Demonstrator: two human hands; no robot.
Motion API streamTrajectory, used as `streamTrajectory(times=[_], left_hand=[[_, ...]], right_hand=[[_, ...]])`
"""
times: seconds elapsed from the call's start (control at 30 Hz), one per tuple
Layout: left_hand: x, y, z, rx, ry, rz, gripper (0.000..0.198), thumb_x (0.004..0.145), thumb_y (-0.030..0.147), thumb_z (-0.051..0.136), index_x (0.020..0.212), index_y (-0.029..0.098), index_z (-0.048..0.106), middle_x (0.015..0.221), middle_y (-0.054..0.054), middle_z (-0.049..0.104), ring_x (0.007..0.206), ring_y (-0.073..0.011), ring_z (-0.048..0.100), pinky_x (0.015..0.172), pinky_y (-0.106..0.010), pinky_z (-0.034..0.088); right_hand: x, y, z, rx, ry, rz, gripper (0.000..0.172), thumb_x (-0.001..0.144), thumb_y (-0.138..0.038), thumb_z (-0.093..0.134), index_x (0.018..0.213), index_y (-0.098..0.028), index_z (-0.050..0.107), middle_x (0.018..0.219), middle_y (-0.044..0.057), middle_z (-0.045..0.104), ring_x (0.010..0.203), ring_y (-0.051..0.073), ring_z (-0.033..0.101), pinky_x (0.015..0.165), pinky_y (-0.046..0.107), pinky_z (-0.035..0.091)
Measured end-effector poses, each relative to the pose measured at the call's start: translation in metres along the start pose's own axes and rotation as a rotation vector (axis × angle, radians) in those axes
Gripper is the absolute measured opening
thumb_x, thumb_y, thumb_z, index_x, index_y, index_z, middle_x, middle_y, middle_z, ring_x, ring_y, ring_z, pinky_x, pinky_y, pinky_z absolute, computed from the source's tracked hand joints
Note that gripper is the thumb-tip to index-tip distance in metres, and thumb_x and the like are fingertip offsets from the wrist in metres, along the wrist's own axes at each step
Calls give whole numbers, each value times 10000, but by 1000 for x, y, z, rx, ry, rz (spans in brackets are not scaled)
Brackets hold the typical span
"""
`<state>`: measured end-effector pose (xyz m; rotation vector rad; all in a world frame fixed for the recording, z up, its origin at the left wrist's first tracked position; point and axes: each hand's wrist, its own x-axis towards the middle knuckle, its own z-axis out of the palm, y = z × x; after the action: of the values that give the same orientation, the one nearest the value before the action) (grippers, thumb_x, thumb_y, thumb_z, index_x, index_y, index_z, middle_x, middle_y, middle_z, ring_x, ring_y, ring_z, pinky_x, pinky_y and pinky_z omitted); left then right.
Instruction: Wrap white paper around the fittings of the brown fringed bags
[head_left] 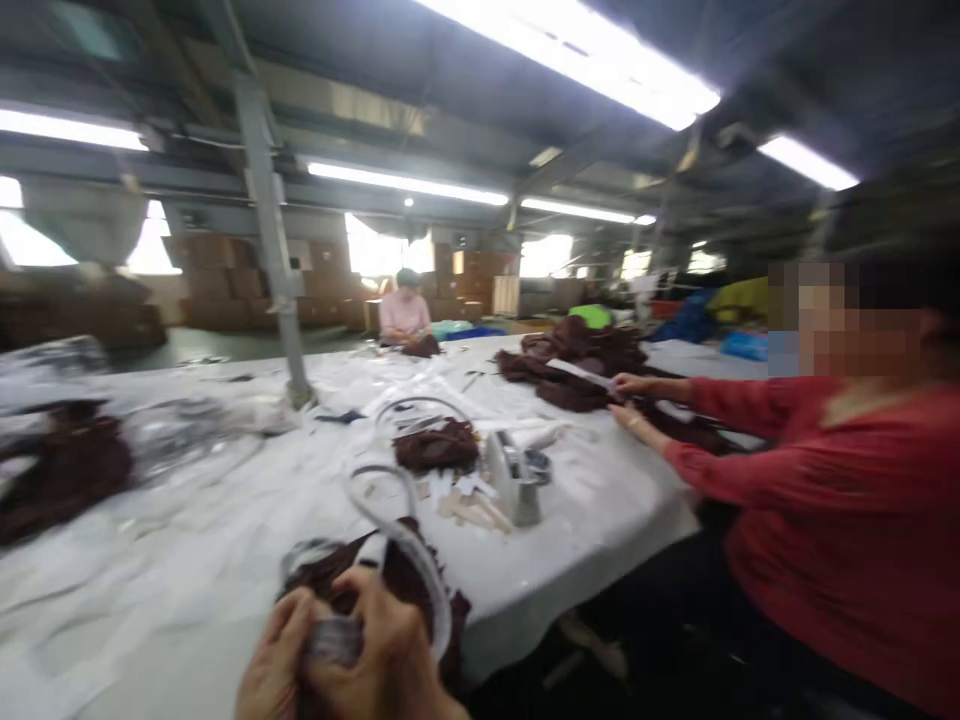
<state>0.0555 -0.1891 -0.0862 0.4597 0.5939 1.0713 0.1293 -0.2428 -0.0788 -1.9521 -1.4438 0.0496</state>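
Note:
Near the bottom of the view, my left hand [274,660] and my right hand [390,640] are closed together around a small grey, shiny, roll-like thing [334,638]. Blur hides its exact kind. Beneath them, a dark brown knitted garment [341,570] lies bunched at the table's near edge. A pale grey hose [431,570] loops over the cloth, close beside my right hand. Just past my fingers is a white piece [373,550], partly hidden.
On the white-covered table [525,590] stands a grey iron-like device [514,480] beside pale strips [472,505] and a brown bundle [436,445]. A co-worker in red [817,480] handles brown cloth at right. A post [270,220] rises at left; another person [405,312] sits behind.

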Motion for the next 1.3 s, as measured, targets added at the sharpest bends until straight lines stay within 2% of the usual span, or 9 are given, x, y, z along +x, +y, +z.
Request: streamTrajectory(times=[0.13,0.33,0.6,0.77,0.87,0.93,1.13,1.23,1.3], left_hand=[[18,18,-31,-51,81,55,370,615,232,831,871,202,565,689,56,539,562,-99,552,519,-195,502],[20,14,-33,-64,-36,105,364,705,316,767,958,228,522,667,79,450,567,-64,492,589,-172,472],[19,25,-45,1078,-305,483,307,807,484,602,892,195,661,679,-26,574,674,-185,526,620,-265,430],[15,21,-47,637,-197,217,312,743,480,695,769,190,585,521,48,473,440,-91,408,417,-179,320],[17,19,-44,231,-84,65,364,692,457,752,761,189,517,518,70,450,452,-85,430,448,-174,382],[20,15,-43,128,-49,-19,386,698,462,744,697,177,484,534,63,441,479,-88,450,497,-192,426],[17,13,-43,560,-199,239,580,672,712,624,885,172,629,525,34,467,460,-104,402,431,-194,313],[3,25,-39,847,-265,381,460,636,587,747,802,164,675,550,4,519,489,-105,423,457,-199,312],[-7,33,-36,769,-200,358,338,645,473,790,712,179,636,543,9,521,495,-104,437,474,-192,336]], right_hand=[[5,-11,38,286,-129,-22,283,765,-311,707,998,-223,572,885,1,685,793,180,668,679,236,483],[2,16,56,330,-83,-205,90,909,-285,519,896,-197,506,797,14,660,691,155,651,602,219,423],[5,22,29,-131,-380,-351,150,835,-40,479,898,-147,562,829,61,674,730,183,651,620,239,421],[5,16,18,115,-404,-220,209,811,-270,655,974,-171,570,869,40,691,788,210,662,635,240,427],[5,13,18,362,-428,-112,424,706,-453,762,988,-204,566,854,-3,689,751,187,657,600,217,420],[3,13,22,455,-418,-82,373,750,-440,731,979,-202,558,842,-12,682,727,166,654,588,204,416],[-8,24,46,-17,-243,-244,46,898,-201,513,887,-162,534,690,31,661,607,180,638,504,232,341],[-11,24,49,-81,-155,-404,77,896,-161,474,846,-168,532,716,49,662,620,181,627,539,251,361],[-9,19,42,19,-131,-438,90,899,-246,500,849,-178,529,719,38,656,636,173,619,559,247,373]])
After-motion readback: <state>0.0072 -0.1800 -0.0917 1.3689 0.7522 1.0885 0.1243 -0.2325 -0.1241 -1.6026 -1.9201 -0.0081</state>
